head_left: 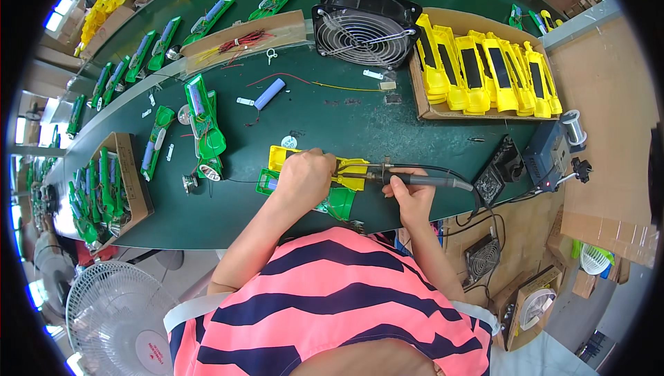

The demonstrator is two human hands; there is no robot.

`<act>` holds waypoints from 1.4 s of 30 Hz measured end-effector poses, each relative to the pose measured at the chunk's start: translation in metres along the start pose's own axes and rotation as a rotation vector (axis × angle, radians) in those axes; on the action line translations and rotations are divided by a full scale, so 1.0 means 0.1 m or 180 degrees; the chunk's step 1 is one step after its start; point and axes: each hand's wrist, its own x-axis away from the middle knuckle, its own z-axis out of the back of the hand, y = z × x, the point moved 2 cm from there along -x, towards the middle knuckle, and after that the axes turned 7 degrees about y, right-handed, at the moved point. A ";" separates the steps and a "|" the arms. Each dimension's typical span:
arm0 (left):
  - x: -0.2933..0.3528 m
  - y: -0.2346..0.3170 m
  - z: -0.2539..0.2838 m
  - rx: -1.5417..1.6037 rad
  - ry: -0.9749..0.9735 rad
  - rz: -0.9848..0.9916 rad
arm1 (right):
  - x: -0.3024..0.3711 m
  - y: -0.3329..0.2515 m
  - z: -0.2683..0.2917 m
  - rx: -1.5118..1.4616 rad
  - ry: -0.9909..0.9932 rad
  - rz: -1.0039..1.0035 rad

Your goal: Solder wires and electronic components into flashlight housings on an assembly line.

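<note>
At my lower left, red lettering point(153, 352) marks the hub point(151, 340) of a white fan point(104, 307); on my green bench point(429, 142), a round white disc point(288, 142) bears marks too small to read

Black fan point(366, 30) on green bench point(429, 139)

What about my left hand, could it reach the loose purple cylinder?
Probably yes: nothing tall stands between the left hand and the loose purple cylinder, though that hand is at the yellow casing.
</note>
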 end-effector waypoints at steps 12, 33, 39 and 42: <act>0.00 0.03 0.00 -0.0143 0.0152 -0.0157 | 0.00 -0.04 0.00 0.0093 -0.0150 0.0243; 0.02 0.07 0.00 -0.0185 0.0213 -0.0129 | 0.36 0.00 -0.34 0.2216 -0.1401 0.1142; 0.04 0.08 -0.02 -0.0254 0.0216 -0.0157 | 0.30 -0.10 -0.37 0.1834 -0.1339 0.1377; 0.05 0.08 -0.03 -0.0163 0.0279 -0.0318 | 0.30 -0.11 -0.37 0.1878 -0.1465 0.1027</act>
